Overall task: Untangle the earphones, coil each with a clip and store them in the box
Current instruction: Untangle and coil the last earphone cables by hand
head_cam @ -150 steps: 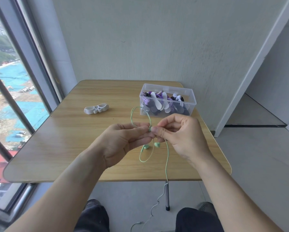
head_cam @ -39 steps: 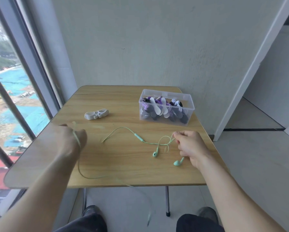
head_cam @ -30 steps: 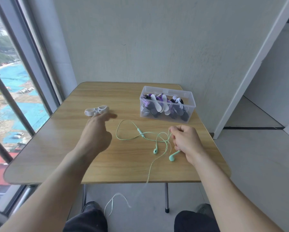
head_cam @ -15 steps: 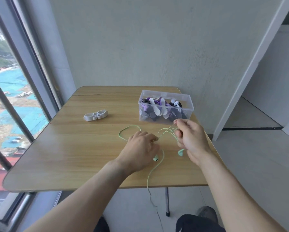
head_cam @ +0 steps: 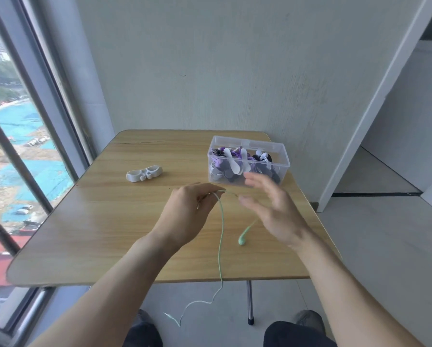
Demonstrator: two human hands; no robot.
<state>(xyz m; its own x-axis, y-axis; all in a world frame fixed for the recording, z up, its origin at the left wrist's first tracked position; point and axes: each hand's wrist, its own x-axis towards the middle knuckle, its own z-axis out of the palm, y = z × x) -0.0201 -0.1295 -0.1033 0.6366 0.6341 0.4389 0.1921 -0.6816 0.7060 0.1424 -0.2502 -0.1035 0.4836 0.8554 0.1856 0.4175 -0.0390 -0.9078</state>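
Coiling stage: in front of the box, left hand pinches the green cord, right hand open, blurred; next wrap needs the clip.

Bright daylight enters from the window at left; the right hand is motion-blurred, and frame edges bow.

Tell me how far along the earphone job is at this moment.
Done: the clear box already holds several clipped earphones. In hand: the left hand pinches the mint earphone cable, which trails off the table edge, one earbud dangling; the right hand is open and blurred beside it. Left: coil this cable, fit the white clip lying on the table, and box it.
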